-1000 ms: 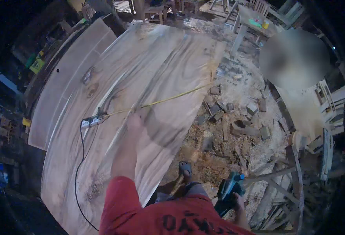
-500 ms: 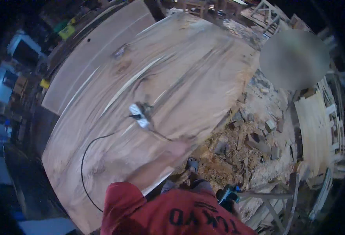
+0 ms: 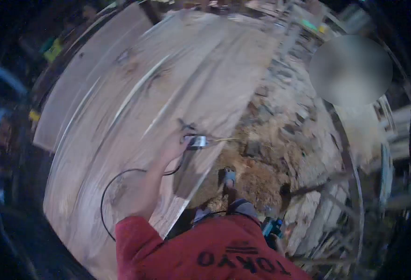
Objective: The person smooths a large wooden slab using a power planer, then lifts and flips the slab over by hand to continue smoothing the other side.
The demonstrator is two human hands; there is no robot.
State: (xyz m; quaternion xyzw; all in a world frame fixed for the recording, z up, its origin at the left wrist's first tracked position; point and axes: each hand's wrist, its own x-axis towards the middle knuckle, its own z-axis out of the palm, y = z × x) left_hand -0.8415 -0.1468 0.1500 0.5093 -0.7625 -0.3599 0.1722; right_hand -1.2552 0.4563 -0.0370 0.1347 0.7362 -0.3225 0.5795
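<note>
My left hand (image 3: 181, 143), at the end of an outstretched arm, is closed at the left end of a small white power strip (image 3: 199, 141) over the wide wooden slab (image 3: 117, 102). Blur hides whether the fingers grip the strip itself or the plug at its end. A black cord (image 3: 106, 193) loops across the slab towards that hand. Low at my right side, my right hand (image 3: 274, 241) is wrapped round a teal and black power tool (image 3: 272, 227); its exact kind does not show.
A paler board (image 3: 82, 79) lies along the slab's far left side. Sawdust and wood offcuts (image 3: 252, 148) cover the ground to the right, around my foot (image 3: 229, 176). A wooden frame (image 3: 329, 191) stands at the lower right. A blurred round patch hides the upper right.
My left hand has moved from the slab's near edge to the power strip, which has turned and shifted right in view. The camera view has swung. The tool stays in my right hand.
</note>
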